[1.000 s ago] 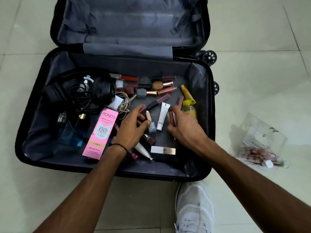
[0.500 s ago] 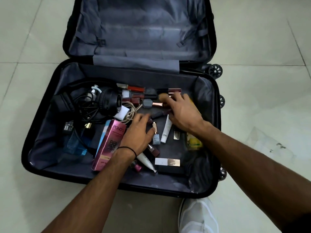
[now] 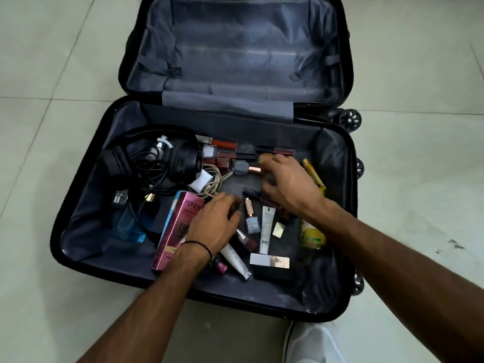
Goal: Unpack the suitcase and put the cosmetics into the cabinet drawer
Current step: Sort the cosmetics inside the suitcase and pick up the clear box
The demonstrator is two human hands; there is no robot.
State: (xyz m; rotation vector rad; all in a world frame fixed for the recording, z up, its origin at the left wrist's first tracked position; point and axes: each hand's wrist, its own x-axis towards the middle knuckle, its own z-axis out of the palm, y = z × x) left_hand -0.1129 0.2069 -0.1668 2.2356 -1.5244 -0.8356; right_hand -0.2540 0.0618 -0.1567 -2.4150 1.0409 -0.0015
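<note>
1. Black hard-shell suitcase [image 3: 56, 231] lies open on floor. Cosmetics inside, center-right: pink cardboard BB-cream box [image 3: 180, 226], white squeeze tube [image 3: 267, 229], red lipsticks [image 3: 225, 144] at far side.
2. L hand [image 3: 214, 224] & R hand [image 3: 290, 187] over the pile, fingers curled, blurred; can't tell if holding anything.
3. Progress: early, prob. Most items left to move; drawer not in view.
</note>
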